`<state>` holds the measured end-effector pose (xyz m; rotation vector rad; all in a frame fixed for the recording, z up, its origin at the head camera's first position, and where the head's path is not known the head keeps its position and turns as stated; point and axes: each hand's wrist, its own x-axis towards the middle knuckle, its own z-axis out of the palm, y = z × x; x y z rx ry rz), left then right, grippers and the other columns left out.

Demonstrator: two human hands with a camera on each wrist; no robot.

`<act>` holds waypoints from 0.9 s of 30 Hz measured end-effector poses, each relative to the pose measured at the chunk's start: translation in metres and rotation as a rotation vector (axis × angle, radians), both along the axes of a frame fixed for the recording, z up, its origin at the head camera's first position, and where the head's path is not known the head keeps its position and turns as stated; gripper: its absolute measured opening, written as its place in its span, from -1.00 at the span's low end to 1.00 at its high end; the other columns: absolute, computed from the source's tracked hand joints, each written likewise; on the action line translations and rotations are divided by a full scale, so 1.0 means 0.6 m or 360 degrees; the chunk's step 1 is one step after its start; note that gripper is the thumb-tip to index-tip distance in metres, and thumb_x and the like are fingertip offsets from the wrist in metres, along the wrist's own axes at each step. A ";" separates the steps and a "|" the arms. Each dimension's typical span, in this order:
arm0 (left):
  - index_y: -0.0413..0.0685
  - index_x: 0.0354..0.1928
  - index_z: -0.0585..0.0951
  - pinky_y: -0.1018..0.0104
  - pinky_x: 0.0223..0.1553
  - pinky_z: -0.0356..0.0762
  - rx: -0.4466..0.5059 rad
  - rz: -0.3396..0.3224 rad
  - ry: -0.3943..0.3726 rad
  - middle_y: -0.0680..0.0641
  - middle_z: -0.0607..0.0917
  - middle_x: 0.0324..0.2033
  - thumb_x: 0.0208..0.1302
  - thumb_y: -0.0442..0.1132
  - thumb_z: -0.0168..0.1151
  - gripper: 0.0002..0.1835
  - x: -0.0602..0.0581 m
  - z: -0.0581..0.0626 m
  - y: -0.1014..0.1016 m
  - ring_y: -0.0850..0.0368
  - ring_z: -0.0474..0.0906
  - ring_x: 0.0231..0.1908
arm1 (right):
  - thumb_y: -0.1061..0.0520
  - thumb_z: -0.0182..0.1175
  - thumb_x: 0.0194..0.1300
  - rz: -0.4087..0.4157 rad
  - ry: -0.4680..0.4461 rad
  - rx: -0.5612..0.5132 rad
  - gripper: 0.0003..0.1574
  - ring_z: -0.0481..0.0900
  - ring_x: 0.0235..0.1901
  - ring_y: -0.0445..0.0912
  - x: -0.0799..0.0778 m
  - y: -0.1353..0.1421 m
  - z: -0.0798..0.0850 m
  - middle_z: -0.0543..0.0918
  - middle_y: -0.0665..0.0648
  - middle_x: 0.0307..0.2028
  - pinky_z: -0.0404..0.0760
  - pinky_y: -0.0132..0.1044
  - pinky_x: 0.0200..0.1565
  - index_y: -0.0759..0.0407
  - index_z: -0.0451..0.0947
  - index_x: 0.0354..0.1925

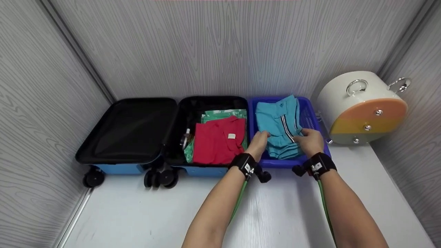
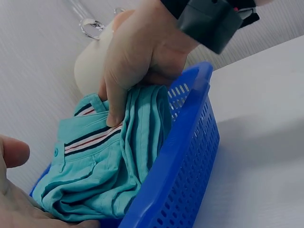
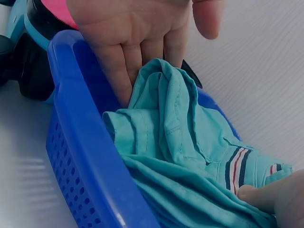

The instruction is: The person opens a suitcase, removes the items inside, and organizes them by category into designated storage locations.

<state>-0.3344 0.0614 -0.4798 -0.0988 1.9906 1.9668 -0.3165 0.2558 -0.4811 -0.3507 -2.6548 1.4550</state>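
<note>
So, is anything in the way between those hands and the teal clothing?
Nothing visible is: the right hand pinches the teal clothing in the blue basket, and the left hand touches its other side.

Both forearms are bare. Behind the left hand [image 1: 257, 144] sits a black wrist strap [image 1: 242, 163] bearing a small white label [image 1: 247, 167]; a dark, rounded module [image 1: 264, 176] projects from it toward the opposite hand. A green cable [image 1: 239, 199] runs back along the forearm from a silver connector. The right hand [image 1: 311, 142] has a matching black band [image 1: 325, 164] behind it, with white tag [image 1: 318, 166], inward-facing dark pod [image 1: 299, 171] and green lead [image 1: 324, 199]. Fingers are ungloved on both.
</note>
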 end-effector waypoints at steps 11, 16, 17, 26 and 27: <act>-0.10 0.47 0.40 -0.07 0.48 0.03 0.0068 -0.0061 -0.0094 -0.07 0.13 0.56 0.55 -0.09 -0.19 -0.45 0.004 -0.004 0.001 -0.11 -0.02 0.54 | 0.16 0.18 0.49 0.0078 -0.0217 0.0108 -0.22 0.24 0.40 0.29 -0.007 -0.002 -0.024 0.23 0.49 0.45 0.30 0.15 0.37 0.52 0.18 0.47; -0.04 0.48 0.40 -0.07 0.47 0.05 -0.0005 -0.0095 -0.0106 -0.06 0.17 0.55 0.57 -0.06 -0.22 -0.44 0.008 -0.001 0.000 -0.09 0.03 0.53 | 0.13 0.13 0.48 0.0113 -0.0358 0.0223 -0.25 0.40 0.21 0.31 -0.009 0.005 -0.022 0.36 0.55 0.33 0.44 0.14 0.23 0.61 0.22 0.40; -0.05 0.49 0.39 -0.07 0.47 0.05 -0.0026 -0.0113 -0.0094 -0.05 0.16 0.56 0.57 -0.06 -0.23 -0.44 0.008 -0.001 0.000 -0.08 0.02 0.54 | 0.11 0.11 0.49 0.0114 -0.0370 0.0217 -0.24 0.40 0.20 0.31 -0.010 0.007 -0.020 0.35 0.56 0.34 0.45 0.15 0.22 0.60 0.20 0.42; -0.04 0.52 0.34 -0.07 0.47 0.07 -0.0103 -0.0290 -0.0022 -0.03 0.18 0.56 0.61 -0.06 -0.26 -0.44 0.015 0.019 -0.019 -0.06 0.01 0.55 | 0.03 -0.02 0.57 0.0128 -0.0238 0.0127 -0.16 0.15 0.46 0.35 -0.002 0.007 0.008 0.16 0.54 0.47 0.21 0.21 0.40 0.53 -0.02 0.53; -0.05 0.52 0.34 -0.05 0.47 0.08 -0.0108 -0.0296 -0.0006 -0.04 0.19 0.55 0.61 -0.06 -0.26 -0.44 0.015 0.022 -0.024 -0.05 0.02 0.54 | 0.04 -0.03 0.57 0.0133 -0.0206 0.0127 -0.18 0.14 0.46 0.34 -0.001 0.004 0.010 0.17 0.54 0.46 0.22 0.21 0.40 0.53 0.01 0.52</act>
